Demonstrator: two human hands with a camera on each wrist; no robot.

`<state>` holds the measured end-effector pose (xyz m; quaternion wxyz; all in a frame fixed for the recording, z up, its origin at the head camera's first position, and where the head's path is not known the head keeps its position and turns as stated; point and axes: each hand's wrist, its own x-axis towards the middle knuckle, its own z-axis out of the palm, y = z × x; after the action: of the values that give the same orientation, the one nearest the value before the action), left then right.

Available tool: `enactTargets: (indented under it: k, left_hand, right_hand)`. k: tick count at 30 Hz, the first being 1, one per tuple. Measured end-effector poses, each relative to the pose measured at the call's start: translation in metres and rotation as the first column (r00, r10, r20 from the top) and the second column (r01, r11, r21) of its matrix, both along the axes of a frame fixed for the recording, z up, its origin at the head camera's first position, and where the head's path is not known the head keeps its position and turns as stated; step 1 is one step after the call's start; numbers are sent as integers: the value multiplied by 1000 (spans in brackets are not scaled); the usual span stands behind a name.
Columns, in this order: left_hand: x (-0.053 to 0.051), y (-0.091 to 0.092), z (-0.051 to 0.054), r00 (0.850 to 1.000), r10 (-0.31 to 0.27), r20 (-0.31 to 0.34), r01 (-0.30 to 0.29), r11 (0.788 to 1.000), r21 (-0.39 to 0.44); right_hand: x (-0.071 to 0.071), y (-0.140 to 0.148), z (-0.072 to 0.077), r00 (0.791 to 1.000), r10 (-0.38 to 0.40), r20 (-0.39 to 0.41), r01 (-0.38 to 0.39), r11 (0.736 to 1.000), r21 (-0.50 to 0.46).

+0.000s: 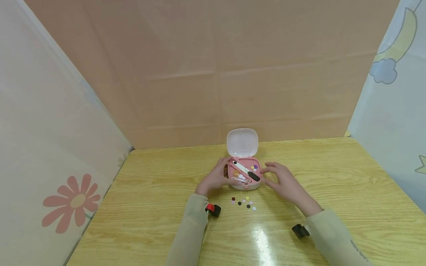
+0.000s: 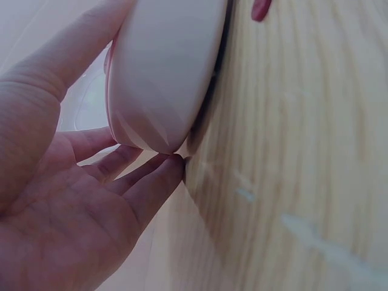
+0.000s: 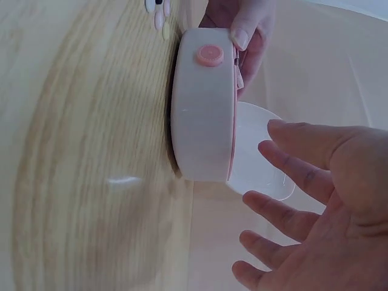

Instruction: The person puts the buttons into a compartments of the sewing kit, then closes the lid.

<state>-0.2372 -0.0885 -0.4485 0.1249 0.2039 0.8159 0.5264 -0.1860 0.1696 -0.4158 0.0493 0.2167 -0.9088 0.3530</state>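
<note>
A small pink and white storage box [image 1: 246, 187] stands on the table with its clear lid [image 1: 242, 142] raised at the back. Across its pink divided tray lies a white tool with a black handle [image 1: 254, 176]; buttons [image 1: 254, 167] and a pale looped band [image 1: 241, 180] sit in the compartments. My left hand [image 1: 215, 178] grips the box's left side, thumb over the front rim and fingertips against the wall, as the left wrist view shows. By the box's right side is my right hand [image 1: 283, 183], fingers spread and apart from the wall in the right wrist view [image 3: 321, 206].
Several loose buttons [image 1: 248, 206] lie on the wooden table [image 1: 149, 214] in front of the box. A brown backdrop [image 1: 179, 92] rises behind the table, with patterned cloth walls [image 1: 33, 129] on both sides. Each wrist carries a black camera mount [image 1: 300, 231].
</note>
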Motion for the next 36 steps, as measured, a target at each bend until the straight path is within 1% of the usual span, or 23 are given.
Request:
enactTargets:
  k: [5, 8, 16, 22, 28, 31, 36]
  left_hand:
    - [0, 0, 0, 1000, -1, 17, 1, 1000, 28]
    - [0, 0, 0, 1000, -5, 15, 5, 999, 37]
    - [1, 0, 2, 1000, -1, 18, 0, 1000, 18]
    - [0, 0, 1, 1000, 3, 18, -3, 1000, 8]
    - [0, 0, 0, 1000, 5, 14, -5, 1000, -4]
    - [0, 0, 0, 1000, 3, 15, -3, 1000, 2]
    - [-1, -1, -1, 1000, -2, 12, 1, 1000, 25]
  right_hand:
    - [4, 1, -2, 1000, -5, 29, 6, 999, -42]
    - [7, 2, -3, 999, -5, 41, 8, 998, -67]
    - [11, 5, -8, 992, -15, 123, 32, 991, -131]
    - [14, 5, -14, 980, -43, 195, 70, 989, -131]
    - [18, 2, -21, 970, -59, 234, 94, 985, -141]
    - [19, 0, -26, 971, -50, 233, 89, 983, -162]
    - [20, -7, -33, 983, -31, 182, 66, 981, -185]
